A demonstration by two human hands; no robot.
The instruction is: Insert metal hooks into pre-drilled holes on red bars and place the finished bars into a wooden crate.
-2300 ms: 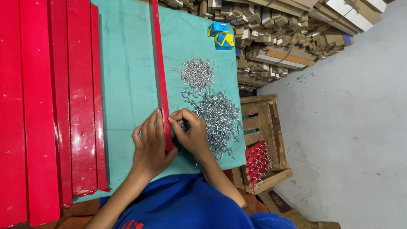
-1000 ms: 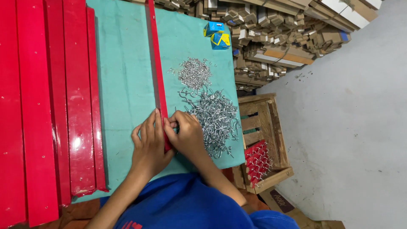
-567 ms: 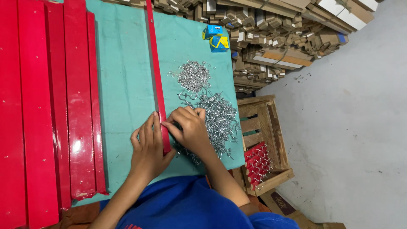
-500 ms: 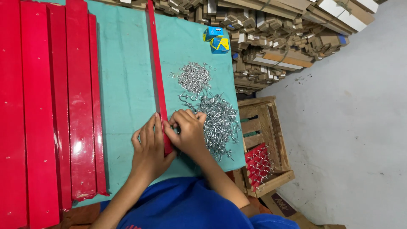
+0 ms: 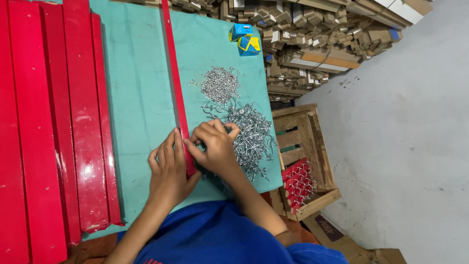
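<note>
A thin red strip lies lengthwise on a teal mat, running from the far edge down to the person's hands. The left hand lies flat on the mat just left of the strip's near end, fingers together and stretched forward, their sides touching the strip — it presses rather than grips. The right hand sits on the strip's right side, fingers curled inward, thumb and forefinger pinched at the strip's edge; whether they hold a small metal piece there cannot be told, since the fingers cover the spot.

Just right of the right hand, and partly under it, spreads a pile of silver hooks. A smaller heap of silver bits lies beyond it, near but apart. Further off, at the mat's far corner, stand two small blue-and-yellow boxes, side by side.

Left of the mat lie several long red slats, glossy and parallel to the strip, packed edge to edge.

Right of the table, lower down, stands a wooden crate holding red pieces with hooks on them. Behind it — along the far side — is a stack of cardboard and wood offcuts, on a grey floor. The person wears a blue shirt.
</note>
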